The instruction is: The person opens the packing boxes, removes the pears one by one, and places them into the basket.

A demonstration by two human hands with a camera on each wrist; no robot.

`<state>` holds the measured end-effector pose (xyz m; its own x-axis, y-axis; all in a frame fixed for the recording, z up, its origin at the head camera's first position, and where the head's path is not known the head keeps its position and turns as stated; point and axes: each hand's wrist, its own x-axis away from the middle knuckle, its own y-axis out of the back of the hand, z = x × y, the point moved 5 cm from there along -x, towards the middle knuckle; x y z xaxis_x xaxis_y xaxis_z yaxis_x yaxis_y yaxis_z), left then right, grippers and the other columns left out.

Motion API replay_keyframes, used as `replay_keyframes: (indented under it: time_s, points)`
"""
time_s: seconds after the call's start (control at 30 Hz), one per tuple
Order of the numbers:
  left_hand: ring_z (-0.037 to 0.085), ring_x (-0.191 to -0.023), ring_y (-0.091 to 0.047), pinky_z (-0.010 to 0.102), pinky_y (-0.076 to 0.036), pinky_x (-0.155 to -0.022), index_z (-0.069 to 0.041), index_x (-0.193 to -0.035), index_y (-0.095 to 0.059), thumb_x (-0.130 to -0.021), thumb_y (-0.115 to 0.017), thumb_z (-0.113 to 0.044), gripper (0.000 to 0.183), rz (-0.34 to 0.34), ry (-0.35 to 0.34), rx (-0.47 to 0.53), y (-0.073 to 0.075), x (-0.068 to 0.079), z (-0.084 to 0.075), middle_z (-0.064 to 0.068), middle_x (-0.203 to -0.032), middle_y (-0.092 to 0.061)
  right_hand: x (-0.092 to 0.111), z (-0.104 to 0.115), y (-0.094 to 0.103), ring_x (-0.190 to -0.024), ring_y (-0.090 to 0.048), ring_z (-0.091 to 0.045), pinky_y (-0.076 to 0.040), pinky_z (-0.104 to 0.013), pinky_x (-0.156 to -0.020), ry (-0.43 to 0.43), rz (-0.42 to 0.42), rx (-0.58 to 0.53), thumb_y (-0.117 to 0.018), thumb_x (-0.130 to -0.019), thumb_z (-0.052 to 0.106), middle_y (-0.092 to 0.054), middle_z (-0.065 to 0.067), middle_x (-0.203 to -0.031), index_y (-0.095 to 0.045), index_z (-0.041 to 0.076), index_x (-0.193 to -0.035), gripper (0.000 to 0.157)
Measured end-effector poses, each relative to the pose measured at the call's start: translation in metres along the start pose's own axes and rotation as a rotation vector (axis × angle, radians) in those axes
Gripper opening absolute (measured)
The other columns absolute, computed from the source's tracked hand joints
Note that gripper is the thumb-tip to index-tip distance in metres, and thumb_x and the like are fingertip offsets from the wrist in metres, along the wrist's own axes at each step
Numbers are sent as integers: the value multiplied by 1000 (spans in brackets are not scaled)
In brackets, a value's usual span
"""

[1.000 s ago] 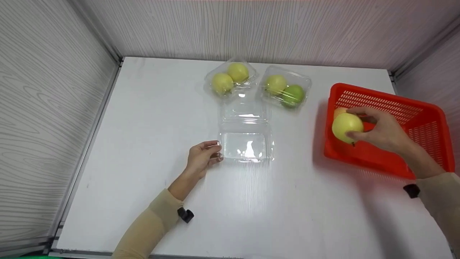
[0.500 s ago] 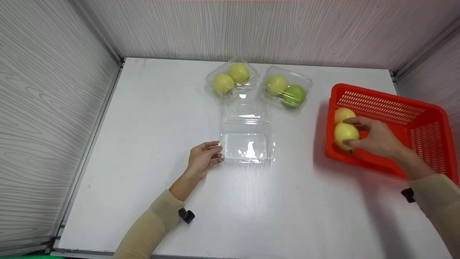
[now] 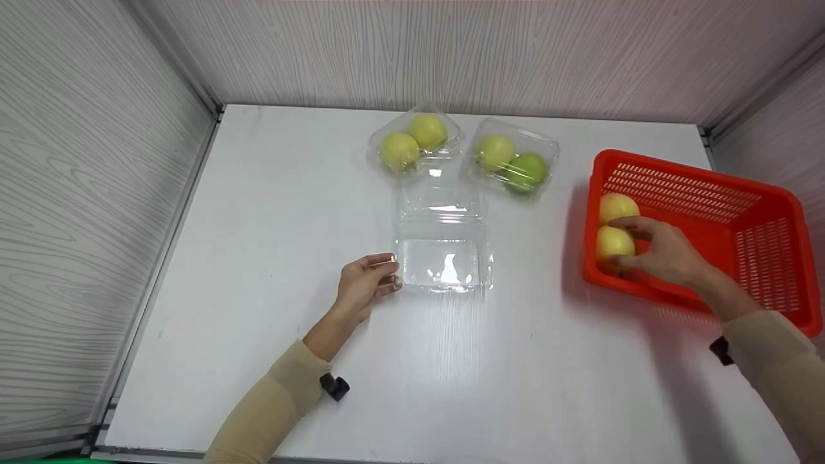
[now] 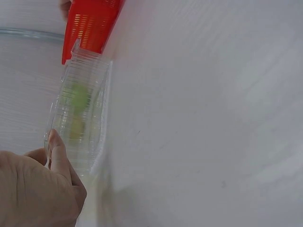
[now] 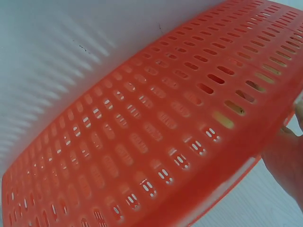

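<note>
My left hand (image 3: 367, 283) pinches the left edge of an open clear plastic clamshell (image 3: 440, 263), which lies flat with its lid toward the back. In the left wrist view, thumb and fingers are at the clamshell's (image 4: 71, 146) edge. Inside the red basket (image 3: 670, 296), my right hand (image 3: 667, 254) has thumb and fingers around a round yellow fruit (image 3: 612, 245). Another yellow fruit (image 3: 617, 207) sits just behind it, against the basket's left wall. In the right wrist view, the basket's slotted side (image 5: 142, 127) hides most of the fruit and the hand.
At the back stand two closed clear clamshells: the left one (image 3: 377, 138) holds two yellow fruits, the right one (image 3: 548, 145) a yellow and a green fruit. Both are close to the open clamshell's lid. Wood-grain panels (image 3: 451, 51) enclose the white table (image 3: 271, 193).
My right hand has lowered the yellow fruit into the basket and shifted it slightly left and toward the front, beside the other one. The left hand and the clamshell have stayed put.
</note>
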<state>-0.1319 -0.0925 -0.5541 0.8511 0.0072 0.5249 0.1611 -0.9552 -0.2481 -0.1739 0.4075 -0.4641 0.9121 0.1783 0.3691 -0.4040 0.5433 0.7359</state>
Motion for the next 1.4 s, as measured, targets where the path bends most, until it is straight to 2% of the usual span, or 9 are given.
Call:
replay_keyframes:
  time_s: [0.2,0.47,0.63,0.87,1.03,1.23,1.4]
  points:
    - [12,-72,-68,21,-66,-68,4,-126,-65,-97,-72,-2,30,-6,2,-1,0,0,0,4,-94,-69,-3,-4,-3,-142,-44,-47,-53,-69,-111,-9,17,-18,-82,-94,29,-46,-21,-157,-45,14,-157,75]
    - [11,-76,-69,21,-67,-72,1,-126,-66,-97,-72,-3,30,-13,11,-33,0,1,0,4,-101,-70,-4,-10,-10,-144,-45,-48,-52,-65,-112,15,25,-8,-81,-95,27,-46,-21,-157,-46,14,-157,73]
    - [12,-74,-69,22,-67,-71,2,-127,-66,-97,-72,-2,30,-15,4,-27,0,1,0,4,-98,-71,-4,-12,-11,-142,-44,-47,-52,-67,-112,9,25,-5,-82,-94,33,-46,-20,-157,-44,16,-158,77]
    - [11,-74,-69,22,-68,-73,3,-127,-66,-97,-72,-2,31,-17,5,-31,0,1,0,4,-97,-70,-3,-9,-11,-139,-43,-45,-50,-66,-111,19,29,3,-80,-95,29,-44,-20,-156,-43,15,-158,75]
    - [12,-74,-69,22,-67,-72,3,-127,-66,-97,-72,-2,31,-22,0,-37,0,1,0,5,-97,-71,-2,-5,-8,-138,-45,-43,-51,-65,-110,9,11,-6,-81,-94,41,-45,-18,-154,-45,16,-156,77]
    - [12,-73,-69,22,-67,-71,2,-125,-67,-96,-73,-2,29,-25,2,-33,0,0,0,5,-97,-71,1,3,1,-140,-46,-45,-52,-66,-111,-27,-39,-4,-75,-92,59,-47,-19,-157,-41,12,-159,88]
    - [11,-73,-69,21,-67,-72,3,-128,-65,-98,-70,-2,30,14,-21,-25,1,2,0,4,-96,-70,5,17,8,-146,-42,-47,-48,-68,-115,-30,-107,-72,-71,-95,61,-41,-20,-163,-36,9,-161,91]
